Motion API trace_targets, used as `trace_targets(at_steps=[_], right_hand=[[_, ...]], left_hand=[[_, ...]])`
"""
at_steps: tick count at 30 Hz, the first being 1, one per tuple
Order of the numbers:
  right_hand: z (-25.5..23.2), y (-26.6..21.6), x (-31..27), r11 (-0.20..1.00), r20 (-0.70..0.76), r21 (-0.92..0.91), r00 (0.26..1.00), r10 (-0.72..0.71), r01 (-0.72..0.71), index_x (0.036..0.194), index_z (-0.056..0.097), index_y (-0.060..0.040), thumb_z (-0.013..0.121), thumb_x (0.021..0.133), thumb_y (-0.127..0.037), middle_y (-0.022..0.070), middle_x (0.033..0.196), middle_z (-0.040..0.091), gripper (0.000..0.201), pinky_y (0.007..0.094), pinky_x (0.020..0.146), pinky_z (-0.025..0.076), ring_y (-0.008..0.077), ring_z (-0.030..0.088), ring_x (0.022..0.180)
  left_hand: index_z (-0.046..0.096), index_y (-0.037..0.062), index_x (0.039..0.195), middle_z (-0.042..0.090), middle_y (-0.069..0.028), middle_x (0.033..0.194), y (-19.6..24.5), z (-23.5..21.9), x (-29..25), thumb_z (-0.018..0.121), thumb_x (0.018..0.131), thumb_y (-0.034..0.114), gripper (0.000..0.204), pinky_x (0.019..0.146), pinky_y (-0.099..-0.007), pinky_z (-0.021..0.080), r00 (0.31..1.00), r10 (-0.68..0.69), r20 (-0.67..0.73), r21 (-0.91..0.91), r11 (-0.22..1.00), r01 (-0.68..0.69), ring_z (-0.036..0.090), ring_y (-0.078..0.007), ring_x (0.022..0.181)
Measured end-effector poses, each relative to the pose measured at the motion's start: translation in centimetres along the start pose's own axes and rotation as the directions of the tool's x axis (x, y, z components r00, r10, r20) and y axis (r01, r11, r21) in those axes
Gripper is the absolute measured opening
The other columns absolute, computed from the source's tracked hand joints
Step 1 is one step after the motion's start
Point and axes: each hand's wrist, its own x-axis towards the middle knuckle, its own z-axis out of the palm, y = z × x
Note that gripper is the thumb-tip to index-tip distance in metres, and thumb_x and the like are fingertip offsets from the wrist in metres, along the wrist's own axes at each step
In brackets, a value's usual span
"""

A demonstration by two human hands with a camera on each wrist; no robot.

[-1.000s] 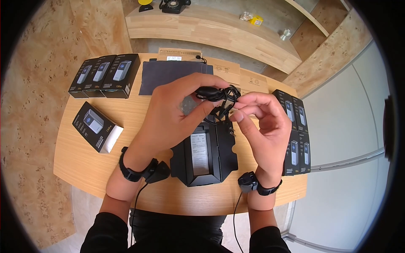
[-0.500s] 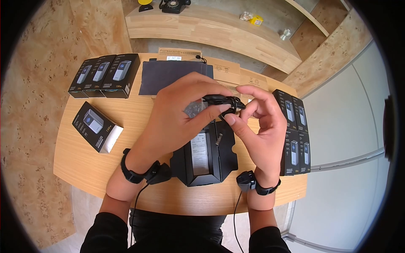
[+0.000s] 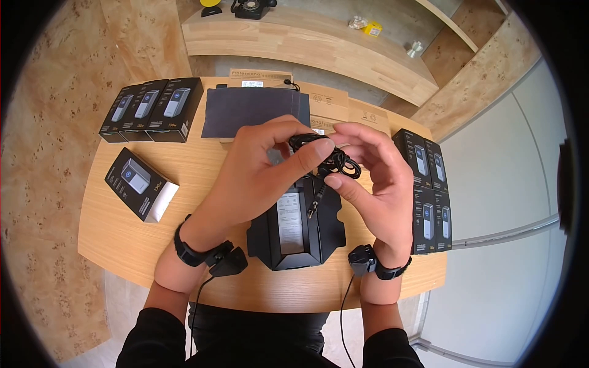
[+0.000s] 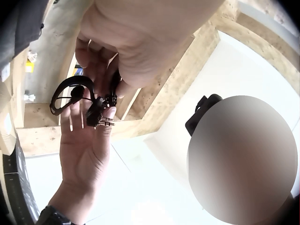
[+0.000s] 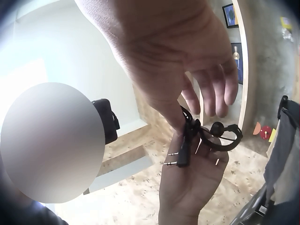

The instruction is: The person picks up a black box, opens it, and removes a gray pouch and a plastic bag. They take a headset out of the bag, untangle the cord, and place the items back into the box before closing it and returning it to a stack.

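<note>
A bundled black cable (image 3: 340,162) hangs between both hands above a black box with flaps spread (image 3: 261,239). My left hand (image 3: 261,168) grips the bundle, thumb on top. My right hand (image 3: 383,190) has its thumb against the lower right of the coils and its fingers curved behind. Below the coils dangles a two-pin plug (image 3: 314,205). The left wrist view shows that plug (image 4: 94,116) beside an ear loop (image 4: 56,96), in front of my right palm (image 4: 82,154). In the right wrist view the plug (image 5: 183,154) lies before my left hand (image 5: 187,187).
Three black boxes (image 3: 175,110) stand at back left, with another box (image 3: 138,184) lying nearer. Several more (image 3: 423,227) are at the right edge. A dark cloth (image 3: 245,113) and cardboard boxes (image 3: 328,104) lie at the back. A printed panel (image 3: 290,224) shows inside the middle box.
The cable bundle has turned between the hands, with its plug now hanging lower. My left thumb has shifted onto the top of the coils, and my right hand has moved slightly left.
</note>
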Motion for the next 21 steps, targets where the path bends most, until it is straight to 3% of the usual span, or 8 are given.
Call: trace_targets(at_steps=[3,6,9,12,13,15,21], right_hand=[[-0.2,0.0,-0.2,0.999,0.03,0.009,0.999,0.039,-0.039,0.126,0.072,-0.0025,0.087,0.081,0.0,0.0058,0.107,0.075,0.048,0.0273,0.088,0.054,0.011,0.067,0.094],[-0.4,0.2,-0.2,0.998,0.031,-0.067,0.999,0.014,-0.012,0.124,0.073,-0.0018,0.084,0.083,0.001,0.0047,0.101,0.076,0.043,0.0258,0.084,0.054,0.0093,0.067,0.088],[-0.8,0.3,-0.1,0.995,0.033,-0.103,0.999,-0.01,0.013,0.122,0.074,-0.0008,0.081,0.085,0.004,0.0034,0.099,0.075,0.038,0.0243,0.082,0.053,0.0075,0.065,0.085],[-1.0,0.3,-0.2,0.999,-0.006,-0.015,0.999,0.039,-0.039,0.121,0.074,0.0005,0.078,0.087,0.007,0.0023,0.101,0.074,0.035,0.0229,0.081,0.051,0.006,0.063,0.085],[-1.0,0.2,-0.2,0.997,-0.026,0.031,0.997,0.067,-0.066,0.12,0.073,0.0009,0.077,0.087,0.008,0.002,0.102,0.074,0.034,0.0224,0.08,0.051,0.0056,0.062,0.085],[-1.5,0.0,-0.2,0.991,-0.013,0.087,0.995,0.101,-0.099,0.121,0.072,0.004,0.077,0.089,0.008,0.0052,0.11,0.075,0.033,0.023,0.086,0.052,0.0072,0.065,0.092],[-1.9,-0.1,-0.2,0.964,0.039,0.238,0.993,0.113,-0.119,0.125,0.069,0.0068,0.076,0.09,0.011,0.01,0.118,0.075,0.036,0.0261,0.094,0.054,0.0113,0.069,0.103]], left_hand=[[0.078,0.0011,0.1,0.07,-0.0043,0.086,0.4,-0.4,0.0,0.075,0.101,0.03,0.03,0.068,-0.0252,0.044,0.977,-0.21,0.043,-0.058,0.975,0.212,0.059,-0.0091,0.076],[0.078,0.0015,0.096,0.071,-0.0044,0.087,0.1,-0.2,0.0,0.074,0.101,0.033,0.032,0.07,-0.0262,0.046,0.965,-0.257,0.046,-0.131,0.956,0.261,0.061,-0.0098,0.076],[0.077,0.0031,0.105,0.072,-0.0049,0.093,-0.9,-0.5,0.2,0.074,0.101,0.034,0.032,0.074,-0.0276,0.048,0.989,-0.133,0.071,0.047,0.99,0.13,0.064,-0.0116,0.083],[0.074,0.0016,0.115,0.069,-0.0012,0.103,0.7,0.4,-0.1,0.075,0.099,0.018,0.023,0.082,-0.0263,0.046,0.999,-0.034,0.005,0.031,0.999,0.034,0.061,-0.0106,0.093],[0.074,0.0031,0.118,0.07,-0.0022,0.103,1.2,0.2,0.0,0.076,0.096,0.016,0.025,0.083,-0.0275,0.047,0.999,0.044,0.016,0.119,0.992,-0.045,0.062,-0.013,0.093],[0.074,0.006,0.123,0.071,-0.0043,0.104,1.8,-0.3,0.3,0.08,0.09,0.012,0.034,0.083,-0.0299,0.049,0.979,0.194,0.058,0.287,0.936,-0.202,0.065,-0.0178,0.094],[0.077,0.0091,0.119,0.07,-0.0068,0.095,0.4,-1.2,0.7,0.079,0.089,0.006,0.031,0.077,-0.0324,0.052,0.926,0.354,0.127,0.457,0.808,-0.372,0.064,-0.0218,0.086]])
